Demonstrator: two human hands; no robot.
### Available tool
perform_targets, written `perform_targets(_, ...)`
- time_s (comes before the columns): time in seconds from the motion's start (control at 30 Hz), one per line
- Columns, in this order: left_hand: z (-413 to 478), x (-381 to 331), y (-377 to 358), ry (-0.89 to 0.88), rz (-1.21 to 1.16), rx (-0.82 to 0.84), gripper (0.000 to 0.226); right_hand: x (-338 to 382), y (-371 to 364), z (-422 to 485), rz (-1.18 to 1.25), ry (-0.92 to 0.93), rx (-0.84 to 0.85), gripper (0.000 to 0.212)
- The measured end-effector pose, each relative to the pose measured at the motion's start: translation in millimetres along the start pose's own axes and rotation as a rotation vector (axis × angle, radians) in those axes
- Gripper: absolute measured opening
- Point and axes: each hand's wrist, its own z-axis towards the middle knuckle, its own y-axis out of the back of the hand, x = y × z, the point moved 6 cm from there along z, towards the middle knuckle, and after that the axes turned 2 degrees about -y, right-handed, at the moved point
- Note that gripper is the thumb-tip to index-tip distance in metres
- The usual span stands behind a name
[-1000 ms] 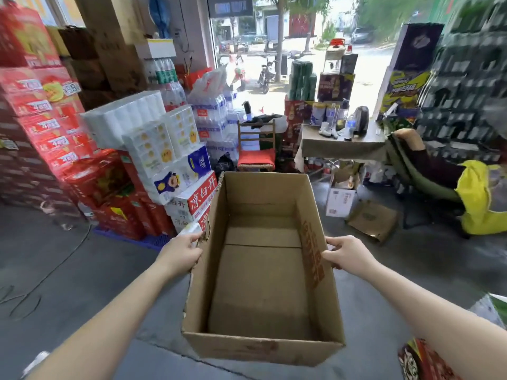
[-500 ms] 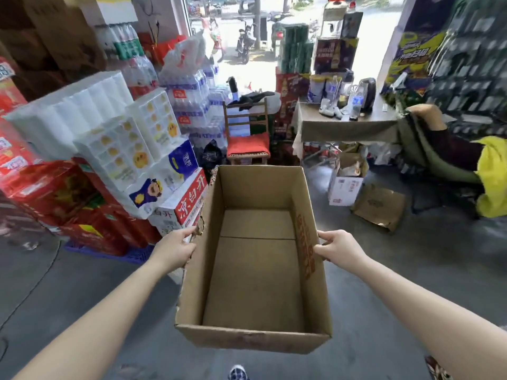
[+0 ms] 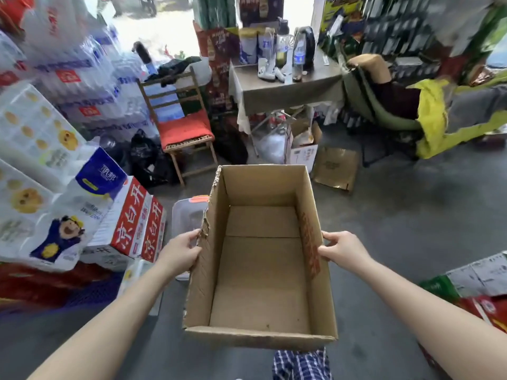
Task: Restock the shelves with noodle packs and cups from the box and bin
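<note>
Head view: an open, empty cardboard box (image 3: pixel 260 270) is held out in front of the person, above the grey floor. The left hand (image 3: pixel 181 252) grips its torn left wall, fingers curled over the ragged edge; the right hand (image 3: pixel 344 249) grips the right wall, fingers hooked over the rim. No noodle packs or cups show inside it, so the box looks spent and is probably being carried away or set aside.

To do this well, keep both grips level so the long box does not twist. The torn left wall is the weak side, so it is safer to take the weight lower down than on the ragged lip. A clear plastic bin (image 3: pixel 189 218) with an orange tab sits on the floor just left of the box; steer round it and the wooden chair (image 3: pixel 183 127) with its red cushion farther off.

Writing: the red-and-white cartons (image 3: pixel 134 226) at near left read 凉白开. A blue pack (image 3: pixel 100 175) above them bears white characters too small to read surely. Red print runs along the box's inner right wall, illegible at this angle.
</note>
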Motion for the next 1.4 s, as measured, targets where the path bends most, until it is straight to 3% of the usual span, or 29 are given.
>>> perform_targets(0.33, 143.5, -23.4, -76.0, 0.143, -0.023, 0.058, 0.054, -30.8, 43.7, 160.7, -0.059, -0.082, 0.091, 0.054)
perform_targets(0.57, 215.3, -5.3, -122.2, 0.247, 0.043, 0.101, 0.055, -38.7, 32.6, 250.1, -0.089, -0.108, 0.126, 0.052)
perform_targets(0.7, 262.6, 16.8, -149.1, 0.255, 0.094, 0.093, 0.047, -51.2, 2.0, 294.7, -0.093, -0.131, 0.132, 0.054)
perform_targets(1.13, 361.8, 129.0, -261.1, 0.392, 0.103, 0.119, 0.052, -123.6, -131.4, 408.8, -0.078, -0.254, 0.217, 0.056)
perform_targets(1.4, 422.5, 187.3, -349.2, 0.429, 0.017, 0.079, 0.052, -187.9, -216.5, 479.2, -0.07, -0.263, 0.154, 0.056)
